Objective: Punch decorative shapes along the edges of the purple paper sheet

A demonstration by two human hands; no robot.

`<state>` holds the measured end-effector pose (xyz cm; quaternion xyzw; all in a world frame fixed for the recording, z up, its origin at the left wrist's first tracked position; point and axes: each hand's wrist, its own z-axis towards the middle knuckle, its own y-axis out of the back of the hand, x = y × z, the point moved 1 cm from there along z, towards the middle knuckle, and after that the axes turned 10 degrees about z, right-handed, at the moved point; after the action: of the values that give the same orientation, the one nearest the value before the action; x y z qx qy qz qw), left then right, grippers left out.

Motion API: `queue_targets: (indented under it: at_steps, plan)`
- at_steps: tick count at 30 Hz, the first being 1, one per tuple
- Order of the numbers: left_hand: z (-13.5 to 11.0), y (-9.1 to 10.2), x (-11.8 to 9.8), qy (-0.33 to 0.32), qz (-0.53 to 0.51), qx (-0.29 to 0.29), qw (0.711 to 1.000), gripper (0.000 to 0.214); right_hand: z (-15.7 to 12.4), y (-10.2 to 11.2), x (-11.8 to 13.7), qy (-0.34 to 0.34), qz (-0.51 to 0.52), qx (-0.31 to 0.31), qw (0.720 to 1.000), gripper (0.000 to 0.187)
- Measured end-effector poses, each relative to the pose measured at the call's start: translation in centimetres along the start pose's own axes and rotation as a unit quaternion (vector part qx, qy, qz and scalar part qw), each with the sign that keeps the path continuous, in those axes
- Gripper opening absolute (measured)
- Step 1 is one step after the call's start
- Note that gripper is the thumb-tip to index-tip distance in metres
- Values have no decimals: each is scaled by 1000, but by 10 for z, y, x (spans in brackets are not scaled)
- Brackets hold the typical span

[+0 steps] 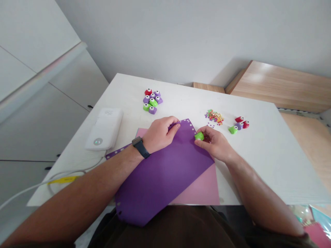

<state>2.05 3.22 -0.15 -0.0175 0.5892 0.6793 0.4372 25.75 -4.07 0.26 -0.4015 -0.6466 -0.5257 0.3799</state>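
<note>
A dark purple paper sheet point(160, 172) lies tilted on the white table point(258, 155), over a pink sheet point(204, 191). Small holes run along the purple sheet's far edge. My left hand point(159, 133), with a dark watch on the wrist, is closed on the sheet's far edge, fingers curled over it. My right hand point(216, 143) pinches a small green paper punch point(199, 136) at the sheet's right corner edge.
A cluster of several small red, purple and green punches point(152, 100) sits at the back. Three more punches point(239, 124) lie to the right, beside a pile of coloured paper bits point(214, 116). A white device point(104, 129) with a cable rests on the left.
</note>
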Motion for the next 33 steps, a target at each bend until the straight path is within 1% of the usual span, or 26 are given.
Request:
queue_targets:
  at_steps: [4,7,11,15,23,28,30,33]
  plan:
    - [0,0,0,2,1,2,1000,18,0,4,-3,8,26,-9,1000,29]
    - [1,1,0,5,4,2,1000,18,2,10,-6,15,74,-25,997,31]
    - [1,1,1,11,5,3,1000,20,7,16,-8,21,148,-54,987,32]
    - [1,0,1,12,9,4,1000,21,9,20,-6,17,196,-76,977,29]
    - [0,0,1,10,6,9,1000,21,13,26,-15,13,214,-96,972,33]
    - [0,0,2,11,11,9,1000,22,14,26,-18,4,231,-111,967,39]
    - [0,0,2,8,13,10,1000,22,14,26,-16,8,220,-120,968,39]
    - [0,0,2,7,10,11,1000,22,15,27,-15,21,177,-143,974,36]
